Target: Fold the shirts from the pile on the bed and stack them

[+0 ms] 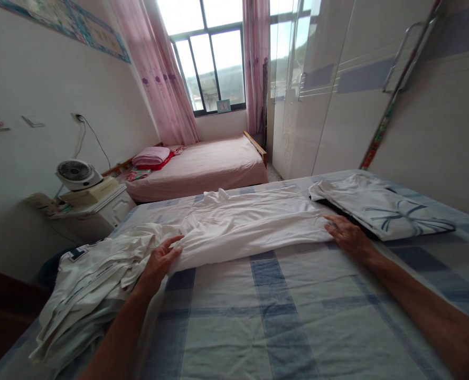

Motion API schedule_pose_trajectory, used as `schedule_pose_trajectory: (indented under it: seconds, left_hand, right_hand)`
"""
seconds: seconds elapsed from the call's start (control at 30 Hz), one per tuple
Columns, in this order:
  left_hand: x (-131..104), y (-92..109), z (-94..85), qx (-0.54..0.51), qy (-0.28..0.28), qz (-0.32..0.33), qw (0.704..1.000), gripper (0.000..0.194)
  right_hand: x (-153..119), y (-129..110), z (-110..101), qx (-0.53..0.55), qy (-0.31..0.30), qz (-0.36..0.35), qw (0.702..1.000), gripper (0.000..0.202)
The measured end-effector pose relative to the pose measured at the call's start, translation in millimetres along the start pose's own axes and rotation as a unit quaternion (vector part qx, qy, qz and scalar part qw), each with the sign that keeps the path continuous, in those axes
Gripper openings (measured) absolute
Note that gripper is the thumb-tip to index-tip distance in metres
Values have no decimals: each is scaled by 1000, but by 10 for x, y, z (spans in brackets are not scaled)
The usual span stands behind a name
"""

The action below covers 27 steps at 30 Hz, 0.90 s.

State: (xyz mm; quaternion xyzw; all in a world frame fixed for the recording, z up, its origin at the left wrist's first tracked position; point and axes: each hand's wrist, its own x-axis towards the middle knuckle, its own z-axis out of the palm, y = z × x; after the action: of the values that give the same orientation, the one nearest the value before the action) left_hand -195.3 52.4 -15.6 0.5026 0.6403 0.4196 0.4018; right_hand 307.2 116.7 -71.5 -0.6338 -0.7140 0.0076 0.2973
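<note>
A white shirt [254, 221] lies across the bed in front of me, folded into a long strip with some wrinkles. My left hand [163, 257] pinches its left end, thumb and fingers at the cloth. At the opposite end, my right hand [347, 236] has its fingers closed on the shirt's edge, palm down. Beside my left forearm is a loose heap of white clothes [100, 274], with a dark patch on one garment. A folded white garment with dark line patterns [393, 211] rests just beyond my right hand.
A blue-and-white checked sheet [226, 316] covers the bed. Behind it stands a second bed [214, 163] with pink bedding. A fan [76, 174] sits on a white cabinet [113, 214] at the left. Tall white wardrobes [329, 105] line the right side.
</note>
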Motion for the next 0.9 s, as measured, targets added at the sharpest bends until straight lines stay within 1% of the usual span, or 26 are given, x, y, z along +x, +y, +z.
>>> schedule_pose_trajectory:
  seconds: [0.1,0.2,0.27,0.33,0.37,0.43,0.5,0.57,0.67,0.77,0.83,0.9]
  left_hand:
    - [6,-11,30,28,-3,-4,1000,82]
    - [23,-45,95,55,6,18,998,79]
    - [29,-59,123,72,36,32,996,75]
    - [25,-59,134,86,64,41,993,70]
    - [19,-54,137,86,71,45,993,68]
    - [6,-38,146,75,63,52,994,63]
    - [-1,-24,161,58,49,54,996,59]
    - [7,-27,175,46,61,50,996,57]
    - [45,-75,167,26,100,43,994,58]
    - [78,-137,133,33,93,38,994,58]
    - [80,-149,120,56,84,38,994,58]
    - [66,-125,119,88,94,36,991,56]
  right_hand:
    - [-12,-30,-28,-19,10,34,999,41]
    - [-32,-57,-73,-44,11,52,998,39]
    - [-50,-74,-112,-42,16,20,999,37]
    - [-72,-100,-150,-29,4,-52,998,35]
    - [-83,-120,-163,-22,-14,-94,995,34]
    - [-102,-175,-172,-14,-66,-168,984,33]
    - [-111,-243,-152,-12,-101,-209,973,27]
    - [-108,-311,-120,-19,-105,-221,969,19]
    - [-88,-376,-101,-41,-89,-227,969,21]
    - [-77,-386,-139,-51,-77,-237,967,17]
    - [-85,-386,-175,-55,-84,-243,965,14]
    - [-104,-412,-203,-60,-98,-246,962,13]
